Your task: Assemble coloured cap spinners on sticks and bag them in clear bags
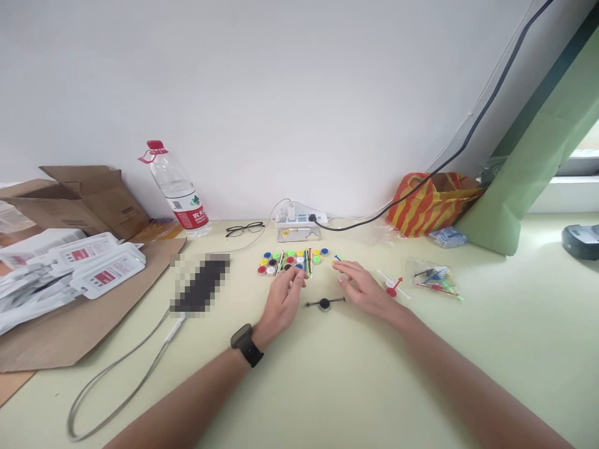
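My left hand (283, 296), with a dark watch on the wrist, is loosely curved at the near edge of a group of coloured round discs (290, 260) and thin coloured sticks (307, 259); I see nothing held in it. My right hand (365, 290) has thumb and fingers apart, its fingertips beside a small blue and green piece (337, 257). Between the hands lies a black arrow on a round disc (324, 305), touched by neither. Right of the right hand lies a red and white arrow piece (392, 288).
A clear bag of small coloured parts (435, 277) lies to the right. Behind are a power strip (302, 218), glasses (244, 229), a water bottle (180, 190) and a striped bag (428, 202). On the left are cardboard (116, 312), white packets (110, 274) and a pixelated dark object (201, 284) with a cable.
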Tool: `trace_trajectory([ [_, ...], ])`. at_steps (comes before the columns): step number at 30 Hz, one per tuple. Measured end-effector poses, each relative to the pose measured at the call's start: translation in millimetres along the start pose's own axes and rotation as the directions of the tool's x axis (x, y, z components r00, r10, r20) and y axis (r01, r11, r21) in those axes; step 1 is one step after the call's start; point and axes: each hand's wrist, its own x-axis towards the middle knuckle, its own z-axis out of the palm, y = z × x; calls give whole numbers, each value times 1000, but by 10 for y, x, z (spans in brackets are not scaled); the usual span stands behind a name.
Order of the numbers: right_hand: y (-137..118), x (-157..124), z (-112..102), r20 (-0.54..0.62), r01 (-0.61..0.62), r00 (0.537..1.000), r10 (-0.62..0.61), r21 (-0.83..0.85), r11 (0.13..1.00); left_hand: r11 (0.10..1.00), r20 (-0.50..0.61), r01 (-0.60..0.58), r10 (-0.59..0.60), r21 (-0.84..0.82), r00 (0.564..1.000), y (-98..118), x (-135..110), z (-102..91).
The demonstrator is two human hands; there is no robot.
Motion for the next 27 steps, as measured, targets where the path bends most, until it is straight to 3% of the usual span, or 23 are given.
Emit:
trace_trajectory([
  [6, -47, 22, -8, 51, -41, 998, 41, -2, 999, 1000, -2, -8, 8, 6, 1000, 16, -18, 4],
  [13, -46, 13, 19, 60, -1, 998, 5, -59, 998, 1000, 12, -4, 4, 10, 1000, 7, -4, 7],
  [22, 37, 56, -14, -137, -23, 991, 4, -132, 991, 1000, 7, -15, 15, 15, 1000, 2, -1, 7],
  [27, -30, 51, 34, -27, 10, 1000, -13, -98, 995, 999, 8, -20, 19, 28, 1000, 4, -3, 14],
])
